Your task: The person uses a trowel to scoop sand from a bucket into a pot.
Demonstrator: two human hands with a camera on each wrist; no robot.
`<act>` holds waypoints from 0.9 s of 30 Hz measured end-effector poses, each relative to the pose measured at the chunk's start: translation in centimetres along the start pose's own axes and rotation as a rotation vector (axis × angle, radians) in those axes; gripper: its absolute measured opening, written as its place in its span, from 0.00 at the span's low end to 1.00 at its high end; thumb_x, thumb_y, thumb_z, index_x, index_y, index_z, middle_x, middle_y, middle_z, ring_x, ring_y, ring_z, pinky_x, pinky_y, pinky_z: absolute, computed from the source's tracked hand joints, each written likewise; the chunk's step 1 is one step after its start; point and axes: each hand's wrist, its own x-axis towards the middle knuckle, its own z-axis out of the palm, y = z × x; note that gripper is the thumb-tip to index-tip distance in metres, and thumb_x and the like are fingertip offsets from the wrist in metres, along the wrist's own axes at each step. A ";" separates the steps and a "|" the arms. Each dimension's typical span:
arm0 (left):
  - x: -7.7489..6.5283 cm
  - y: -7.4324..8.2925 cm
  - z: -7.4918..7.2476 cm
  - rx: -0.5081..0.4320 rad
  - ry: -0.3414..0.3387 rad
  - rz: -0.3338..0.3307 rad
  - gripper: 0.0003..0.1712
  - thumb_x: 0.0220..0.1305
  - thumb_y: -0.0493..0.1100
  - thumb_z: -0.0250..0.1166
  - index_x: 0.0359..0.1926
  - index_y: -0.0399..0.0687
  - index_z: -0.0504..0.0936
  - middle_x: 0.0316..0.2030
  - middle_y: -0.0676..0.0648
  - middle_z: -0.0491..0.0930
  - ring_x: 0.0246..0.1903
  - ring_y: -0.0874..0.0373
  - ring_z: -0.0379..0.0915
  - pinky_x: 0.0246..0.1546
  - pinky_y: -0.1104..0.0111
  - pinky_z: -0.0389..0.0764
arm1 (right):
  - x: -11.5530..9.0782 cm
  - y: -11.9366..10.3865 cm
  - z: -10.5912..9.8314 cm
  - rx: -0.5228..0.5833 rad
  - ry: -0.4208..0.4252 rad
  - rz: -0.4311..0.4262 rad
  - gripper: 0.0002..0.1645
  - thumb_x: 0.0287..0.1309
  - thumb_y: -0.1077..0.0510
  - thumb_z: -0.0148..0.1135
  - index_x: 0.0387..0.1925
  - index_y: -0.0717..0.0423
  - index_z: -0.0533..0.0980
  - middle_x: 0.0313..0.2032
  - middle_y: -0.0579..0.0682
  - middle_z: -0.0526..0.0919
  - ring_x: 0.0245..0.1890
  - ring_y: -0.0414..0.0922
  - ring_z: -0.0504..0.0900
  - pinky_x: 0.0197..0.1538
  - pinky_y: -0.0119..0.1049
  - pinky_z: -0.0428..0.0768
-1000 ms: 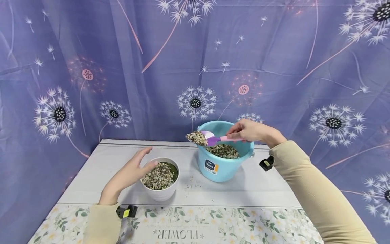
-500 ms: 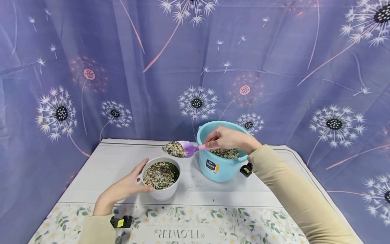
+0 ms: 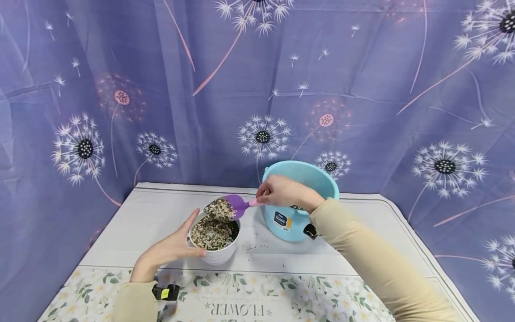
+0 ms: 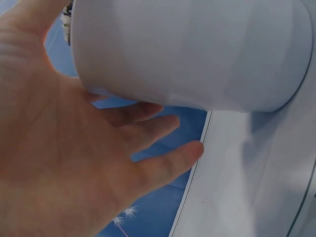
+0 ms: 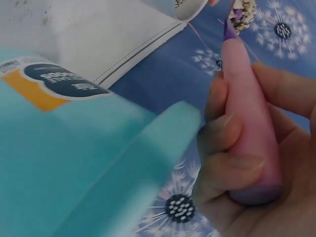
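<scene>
My right hand (image 3: 283, 192) grips the pink handle of a purple garden trowel (image 3: 238, 205); in the right wrist view, fingers wrap round that handle (image 5: 252, 113). The blade, heaped with pale, grainy potting mix (image 3: 220, 209), tilts down over the far rim of a white flower pot (image 3: 219, 257). Similar mix nearly fills the pot, with a dark green patch at its right side. My left hand (image 3: 170, 248) holds the pot from the left, thumb at the front and index finger behind. In the left wrist view the other fingers (image 4: 168, 168) spread out below the pot wall.
A light blue bucket (image 3: 297, 226) with more mix inside stands right of the pot, under my right forearm. Crumbs (image 3: 257, 247) lie on the white tabletop (image 3: 161, 201) between them. A purple dandelion curtain (image 3: 209, 134) hangs behind. A flowered cloth strip (image 3: 257, 290) covers the front.
My right hand has carried the loaded trowel leftward from over the bucket to the pot, where the blade now tips. My left hand has closed in from beside the pot to hold it.
</scene>
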 end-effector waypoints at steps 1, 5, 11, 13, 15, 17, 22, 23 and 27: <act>0.0 0.0 0.0 -0.006 0.000 -0.004 0.74 0.49 0.50 0.78 0.76 0.40 0.29 0.74 0.30 0.31 0.70 0.28 0.32 0.64 0.35 0.42 | 0.2 -0.4 0.1 -0.036 0.007 -0.011 0.12 0.64 0.49 0.64 0.40 0.51 0.85 0.31 0.41 0.84 0.29 0.39 0.77 0.36 0.33 0.78; 0.2 -0.2 0.1 -0.027 0.000 0.002 0.75 0.48 0.51 0.79 0.76 0.39 0.29 0.74 0.30 0.31 0.70 0.28 0.31 0.64 0.35 0.41 | 0.8 -1.7 0.6 -0.178 0.043 -0.007 0.12 0.62 0.44 0.65 0.34 0.46 0.86 0.29 0.39 0.83 0.28 0.39 0.77 0.33 0.34 0.78; 0.4 -0.3 0.1 -0.043 -0.006 0.000 0.74 0.48 0.50 0.79 0.76 0.40 0.30 0.74 0.30 0.32 0.71 0.30 0.31 0.65 0.35 0.41 | 1.0 -2.8 1.9 -0.329 0.103 0.052 0.12 0.61 0.41 0.64 0.33 0.40 0.86 0.28 0.37 0.82 0.26 0.39 0.76 0.28 0.38 0.76; 0.4 -0.2 0.1 -0.042 -0.009 -0.001 0.74 0.48 0.50 0.79 0.76 0.40 0.30 0.74 0.30 0.32 0.70 0.29 0.31 0.64 0.35 0.41 | 0.8 -3.1 2.6 -0.358 0.139 0.047 0.12 0.62 0.42 0.63 0.32 0.40 0.86 0.27 0.36 0.81 0.26 0.39 0.76 0.26 0.39 0.76; 0.4 -0.1 0.1 -0.044 -0.012 0.000 0.74 0.48 0.50 0.79 0.76 0.40 0.31 0.74 0.29 0.33 0.70 0.28 0.31 0.64 0.34 0.41 | 0.5 -3.3 3.2 -0.405 0.203 0.027 0.12 0.63 0.42 0.63 0.29 0.40 0.85 0.25 0.37 0.79 0.24 0.39 0.75 0.23 0.39 0.75; 0.4 0.0 0.1 -0.050 -0.014 0.003 0.74 0.48 0.50 0.79 0.76 0.40 0.31 0.74 0.28 0.33 0.70 0.27 0.32 0.64 0.33 0.41 | 0.0 -3.5 4.0 -0.477 0.291 -0.008 0.14 0.65 0.43 0.61 0.26 0.41 0.83 0.23 0.40 0.77 0.23 0.41 0.74 0.20 0.39 0.73; 0.3 0.1 0.2 -0.062 -0.015 -0.008 0.74 0.48 0.50 0.79 0.76 0.41 0.31 0.73 0.28 0.33 0.70 0.27 0.33 0.64 0.34 0.42 | -1.4 -3.8 6.2 -0.702 0.549 -0.080 0.06 0.62 0.52 0.64 0.31 0.45 0.84 0.26 0.46 0.77 0.27 0.45 0.74 0.19 0.38 0.72; 0.3 0.2 0.2 -0.057 -0.015 -0.010 0.74 0.48 0.51 0.79 0.76 0.41 0.31 0.73 0.27 0.33 0.69 0.26 0.34 0.64 0.34 0.42 | -1.7 -3.7 6.6 -0.740 0.594 -0.094 0.03 0.59 0.54 0.65 0.33 0.46 0.84 0.27 0.47 0.77 0.28 0.46 0.74 0.21 0.38 0.71; 0.1 0.3 0.1 -0.038 -0.013 -0.018 0.74 0.49 0.53 0.78 0.76 0.42 0.31 0.72 0.24 0.34 0.68 0.24 0.36 0.63 0.33 0.45 | -2.1 -3.4 8.5 -0.866 0.757 -0.155 0.09 0.54 0.65 0.60 0.34 0.51 0.81 0.28 0.49 0.74 0.31 0.47 0.71 0.25 0.38 0.68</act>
